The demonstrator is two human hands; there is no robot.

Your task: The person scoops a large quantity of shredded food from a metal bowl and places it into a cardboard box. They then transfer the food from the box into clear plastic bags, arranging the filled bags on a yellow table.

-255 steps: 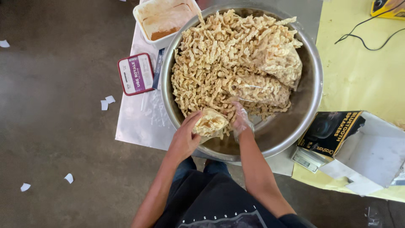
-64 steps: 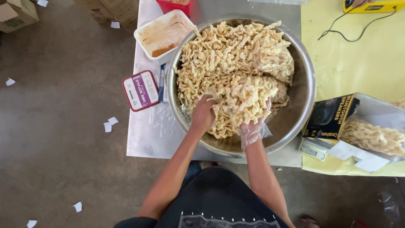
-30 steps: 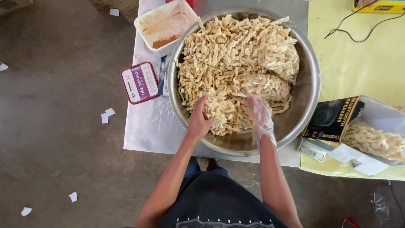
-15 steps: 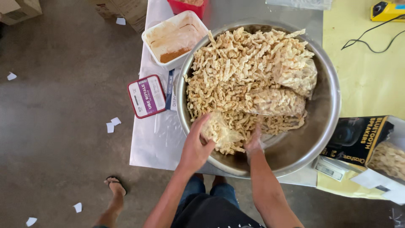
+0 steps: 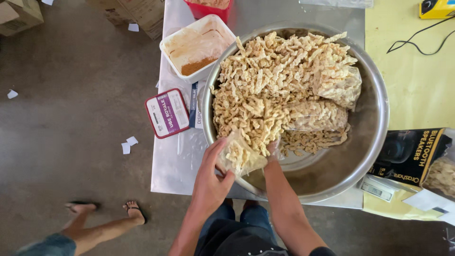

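Note:
A large steel bowl (image 5: 374, 142) on the table holds a heap of pale twisted fried snacks (image 5: 265, 85). Two filled clear bags (image 5: 336, 87) lie on the heap at the right. My left hand (image 5: 211, 178) grips a small clear plastic bag (image 5: 239, 156) partly filled with snacks, held over the bowl's near rim. My right hand (image 5: 272, 151), in a thin clear glove, is at the bag's mouth against the heap, its fingers mostly hidden by the snacks.
Left of the bowl sit a white tub with orange powder (image 5: 196, 47) and a small purple-and-white lid (image 5: 167, 113). A black cardboard box (image 5: 412, 156) stands at the right on a yellow surface. Another person's bare legs in sandals (image 5: 102, 223) stand at lower left.
The view has shifted right and closer. My left hand still holds the bag at the bowl's near rim; the other person's legs have stepped further into view.

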